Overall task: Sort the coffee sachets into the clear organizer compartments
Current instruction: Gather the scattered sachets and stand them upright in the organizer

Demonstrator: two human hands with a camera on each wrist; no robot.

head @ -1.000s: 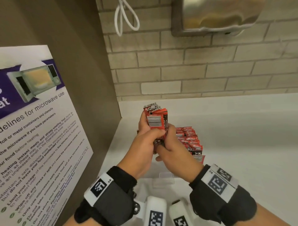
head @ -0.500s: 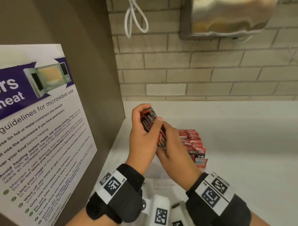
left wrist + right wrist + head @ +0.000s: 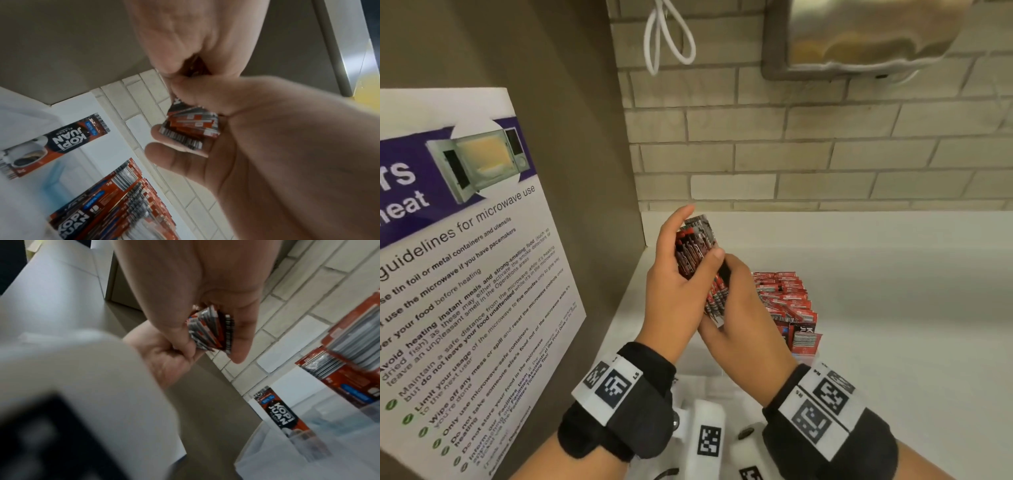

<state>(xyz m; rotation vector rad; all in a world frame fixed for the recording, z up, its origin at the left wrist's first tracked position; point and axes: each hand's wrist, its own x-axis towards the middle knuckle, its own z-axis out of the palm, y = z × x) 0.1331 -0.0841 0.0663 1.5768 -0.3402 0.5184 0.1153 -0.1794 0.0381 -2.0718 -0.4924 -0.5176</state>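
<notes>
Both hands hold one bundle of red and black coffee sachets (image 3: 697, 253) above the white counter, near the left panel. My left hand (image 3: 702, 234) grips its upper end, fingers over the top and thumb across the front. My right hand (image 3: 726, 301) grips the lower end from behind. The left wrist view shows the bundle (image 3: 191, 126) edge-on, and so does the right wrist view (image 3: 211, 332). Just right of the hands, the clear organizer (image 3: 806, 359) holds a packed row of sachets (image 3: 787, 301). One single sachet (image 3: 55, 146) stands in a neighbouring compartment, the same sachet (image 3: 281, 412) showing in the right wrist view.
A microwave guidelines poster (image 3: 465, 274) hangs on the brown side panel at the left. A brick wall (image 3: 825, 154) runs behind, with a white cable loop (image 3: 667, 41) and a steel wall unit (image 3: 859, 34) above. The white counter (image 3: 911, 342) stretches to the right.
The bundle has turned from upright with its barcode face toward me to tilted and edge-on. My left fingers have moved up over its top end. The head view shifted slightly.
</notes>
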